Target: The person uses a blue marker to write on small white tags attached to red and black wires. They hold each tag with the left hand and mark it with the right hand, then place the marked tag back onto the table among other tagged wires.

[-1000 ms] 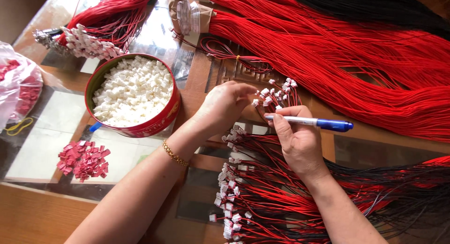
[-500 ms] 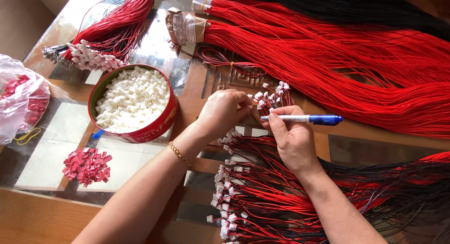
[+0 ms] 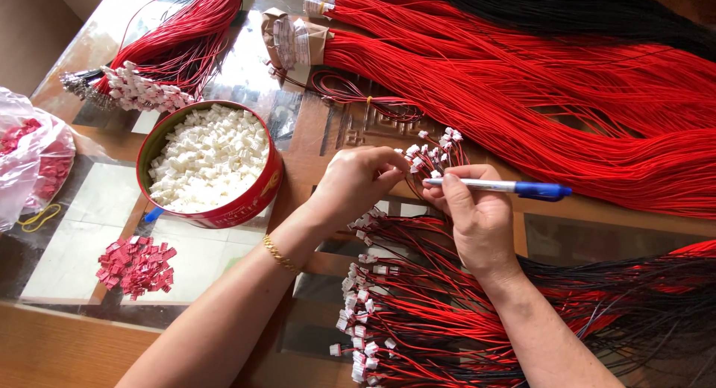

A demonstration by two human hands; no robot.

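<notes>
A red tin of white connector housings sits left on the tabletop. The left hand pinches a small fan of red wires with white plugs; the right hand, just beside, grips a blue-capped pen. Best done keeping the wire ends fanned, steadied near the plugs.

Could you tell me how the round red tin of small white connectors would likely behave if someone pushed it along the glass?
The red tin would probably slide, not tip: it sits low and wide on the smooth glass tabletop. The heaped white connectors look loose, so some might spill.
</notes>
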